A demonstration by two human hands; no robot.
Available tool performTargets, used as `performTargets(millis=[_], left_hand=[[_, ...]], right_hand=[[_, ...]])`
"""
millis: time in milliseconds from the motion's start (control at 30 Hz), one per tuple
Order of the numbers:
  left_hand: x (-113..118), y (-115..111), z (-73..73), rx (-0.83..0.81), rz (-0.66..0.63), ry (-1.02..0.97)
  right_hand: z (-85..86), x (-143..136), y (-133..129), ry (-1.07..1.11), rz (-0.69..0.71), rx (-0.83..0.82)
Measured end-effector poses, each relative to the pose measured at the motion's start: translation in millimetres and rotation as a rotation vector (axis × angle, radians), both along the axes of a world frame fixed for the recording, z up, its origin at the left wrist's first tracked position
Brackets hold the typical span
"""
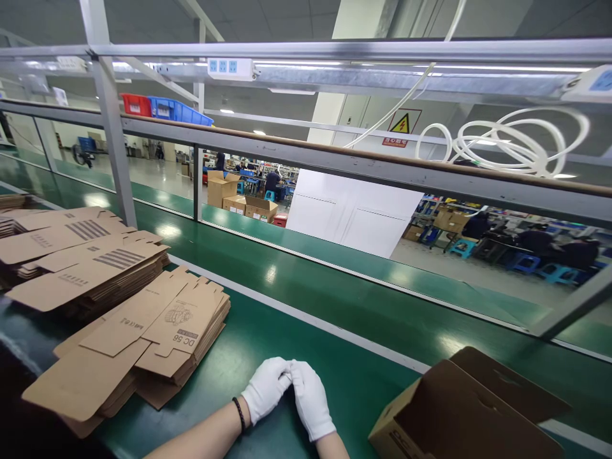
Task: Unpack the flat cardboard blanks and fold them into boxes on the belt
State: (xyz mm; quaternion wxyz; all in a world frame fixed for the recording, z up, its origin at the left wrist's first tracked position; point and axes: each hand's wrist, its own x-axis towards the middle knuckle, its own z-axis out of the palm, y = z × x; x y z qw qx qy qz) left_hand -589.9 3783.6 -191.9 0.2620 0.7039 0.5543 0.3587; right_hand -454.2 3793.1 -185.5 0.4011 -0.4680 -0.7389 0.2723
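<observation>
At the near edge of the green workbench [335,319], toward 6 o'clock in the view, both hands rest together on the surface, each in a white glove. The left hand [266,387] enters from 7 o'clock with the bare forearm angled up and to the right; a dark band sits at the wrist. The right hand [310,398] enters from 6 o'clock, its forearm rising almost straight up the frame. The fingers of both hands curl inward and meet at the fingertips, touching each other; neither hand grasps any object. The stack of flat cartons [143,347] lies at 9 o'clock from the hands, near the left hand but apart from it. The open carton [471,408] stands at 3 o'clock, apart from the right hand, flaps raised. Further flat stacks [76,261] lie at 10 o'clock.
</observation>
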Motion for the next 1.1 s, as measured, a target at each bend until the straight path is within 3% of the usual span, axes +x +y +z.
performTargets(millis=[300, 1100], left_hand=[[1.1, -2.9, 2.2, 0.023, -0.009, -0.001], [0.4, -5.2, 7.7, 0.037, -0.032, 0.012]], right_hand=[[-5.1, -0.3, 2.8, -0.003, -0.002, 0.033], [6.8, -1.0, -3.6, -0.043, -0.007, 0.046]])
